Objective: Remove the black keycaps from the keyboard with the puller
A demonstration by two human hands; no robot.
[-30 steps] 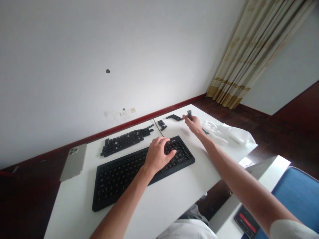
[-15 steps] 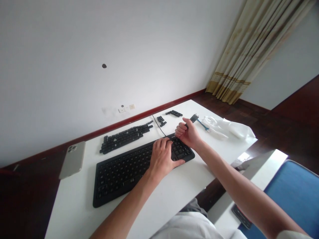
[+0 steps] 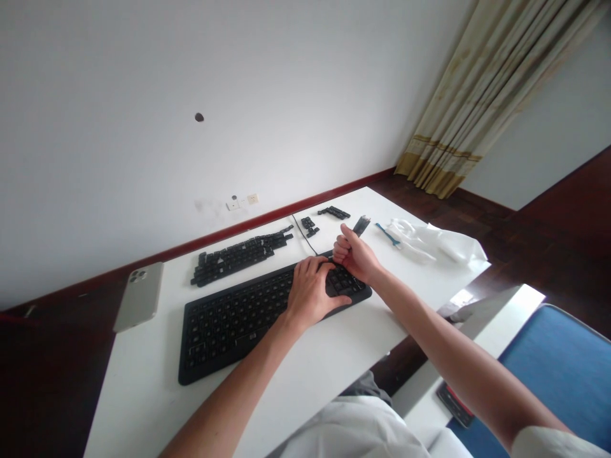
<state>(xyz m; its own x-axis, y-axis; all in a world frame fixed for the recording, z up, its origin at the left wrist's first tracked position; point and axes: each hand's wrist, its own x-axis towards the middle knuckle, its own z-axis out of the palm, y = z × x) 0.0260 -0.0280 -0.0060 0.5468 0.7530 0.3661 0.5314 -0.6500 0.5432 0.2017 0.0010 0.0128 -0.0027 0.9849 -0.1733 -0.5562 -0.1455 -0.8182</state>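
Keyboard (image 3: 224, 327), black, flat on white desk (image 3: 143, 394); left hand (image 3: 310, 296) open, fingers resting on keys toward its right end; right hand (image 3: 353, 256) clenched on dark strip (image 3: 361, 224), fist just over that end, strip pointing far; blue chair (image 3: 548, 375) near right, below desk; silver phone (image 3: 139, 296) at desk's left edge; keycaps (image 3: 238, 254) in long row beyond keyboard; cable (image 3: 303, 234) just right of them; small keycap groups (image 3: 309, 224) farther on; blue strip (image 3: 387, 234) beside plastic bag (image 3: 429, 243), right; dark wood floor (image 3: 57, 381) below; white wall (image 3: 191, 95) far, with socket (image 3: 243, 200); curtain (image 3: 458, 114) far right.
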